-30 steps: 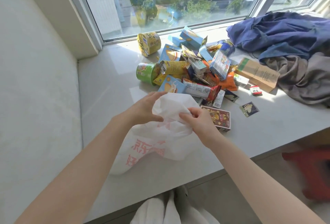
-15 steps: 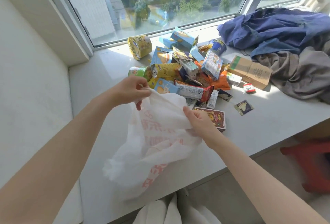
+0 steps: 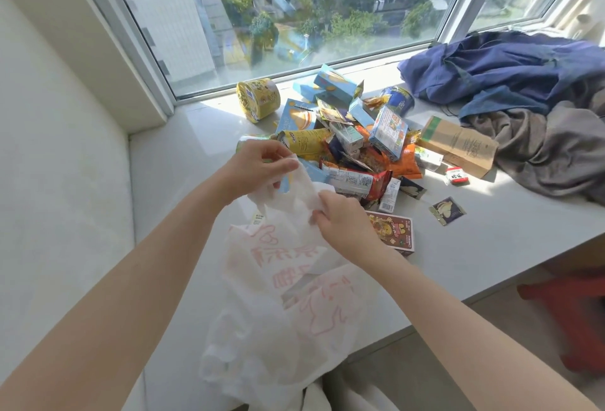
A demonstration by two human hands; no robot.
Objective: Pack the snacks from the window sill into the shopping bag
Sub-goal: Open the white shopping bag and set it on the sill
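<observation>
Since the earlier frames, both hands have lifted and the bag has unfurled, now hanging longer over the sill edge. We record the shopping bag [image 3: 288,296] as thin, translucent white plastic with faded red lettering, crinkled and limp, its lower part draped past the front of the window sill [image 3: 196,135]. Our right hand [image 3: 340,224] is closed in a pinch on the bag's upper edge; our left hand [image 3: 258,165], raised just beyond it, is curled shut on a handle loop of the same bag. Just right of the right hand lies a flat dark-red box [image 3: 394,233]. Beyond the hands sits the snack pile [image 3: 353,142]: glossy foil packets, light-blue cardboard cartons and an orange crinkled pouch, heaped and overlapping on the smooth pale stone. A yellow cylindrical tub [image 3: 258,99] lies on its side near the window frame. To the right rest a brown paper bag [image 3: 458,145] and rumpled blue and grey cloth [image 3: 523,106].
</observation>
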